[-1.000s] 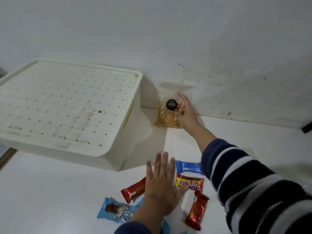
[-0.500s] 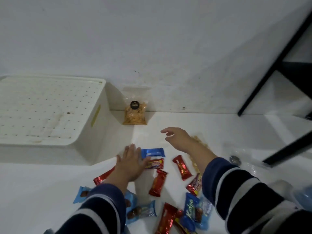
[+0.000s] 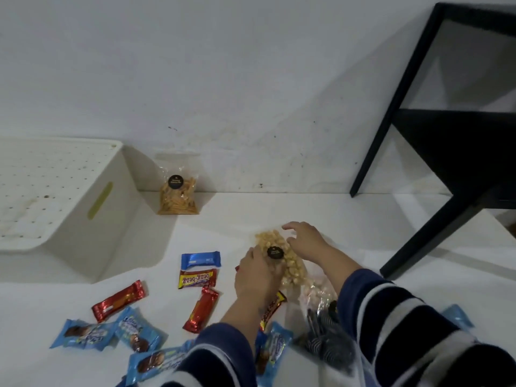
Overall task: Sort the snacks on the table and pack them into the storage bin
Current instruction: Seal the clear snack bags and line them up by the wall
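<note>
The bag of yellow sticks (image 3: 178, 195), touched a second ago, has been left against the wall beside the overturned storage bin (image 3: 81, 219), and a clear bag of pale puffs (image 3: 279, 255) on the desk (image 3: 349, 236) is now held between both hands, left hand (image 3: 258, 275) and right hand (image 3: 307, 241), with curled fingers (image 3: 290, 227), so sorting is judged under way and nothing packed.

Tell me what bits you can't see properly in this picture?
All in the head view:
- Storage bin: its left part is cut off by the picture edge.
- Round black label on the bag of pale puffs: print too small.
- Left hand grip: fingers hidden behind its own back.
- Dark snack bag: blurred, partly under the sleeve.
</note>
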Motion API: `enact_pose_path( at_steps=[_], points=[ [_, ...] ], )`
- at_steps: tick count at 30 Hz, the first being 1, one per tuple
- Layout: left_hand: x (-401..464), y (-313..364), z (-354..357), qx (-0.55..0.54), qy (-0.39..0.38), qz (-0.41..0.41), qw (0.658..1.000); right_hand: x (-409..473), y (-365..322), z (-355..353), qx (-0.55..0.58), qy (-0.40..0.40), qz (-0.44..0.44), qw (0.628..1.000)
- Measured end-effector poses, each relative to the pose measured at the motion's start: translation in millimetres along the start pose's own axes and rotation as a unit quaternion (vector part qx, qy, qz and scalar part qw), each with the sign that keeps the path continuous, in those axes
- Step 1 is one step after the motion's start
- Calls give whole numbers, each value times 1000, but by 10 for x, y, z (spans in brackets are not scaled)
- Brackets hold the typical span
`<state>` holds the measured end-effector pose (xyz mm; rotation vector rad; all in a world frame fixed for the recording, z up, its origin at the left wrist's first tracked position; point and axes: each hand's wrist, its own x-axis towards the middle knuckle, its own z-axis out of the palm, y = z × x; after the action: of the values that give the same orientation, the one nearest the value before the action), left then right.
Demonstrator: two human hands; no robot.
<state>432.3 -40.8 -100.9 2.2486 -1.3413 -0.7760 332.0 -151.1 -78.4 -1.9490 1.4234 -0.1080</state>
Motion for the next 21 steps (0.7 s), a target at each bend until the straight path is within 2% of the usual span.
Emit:
enact_pose_path(
  at_steps=[5, 12, 17, 21],
  points=[
    [70, -10, 256, 91, 27, 0, 996, 387, -5, 16, 42, 9, 35, 998],
    [42, -125, 263, 75, 29, 30, 996, 586, -100, -82, 68, -20, 76, 995],
    [-29, -227, 236, -4, 52, 73, 996, 356, -208, -335, 26, -48, 34, 998],
    [-130, -236, 173, -176, 44, 46, 982, 70, -223, -488, 89, -37, 18, 995]
  ],
)
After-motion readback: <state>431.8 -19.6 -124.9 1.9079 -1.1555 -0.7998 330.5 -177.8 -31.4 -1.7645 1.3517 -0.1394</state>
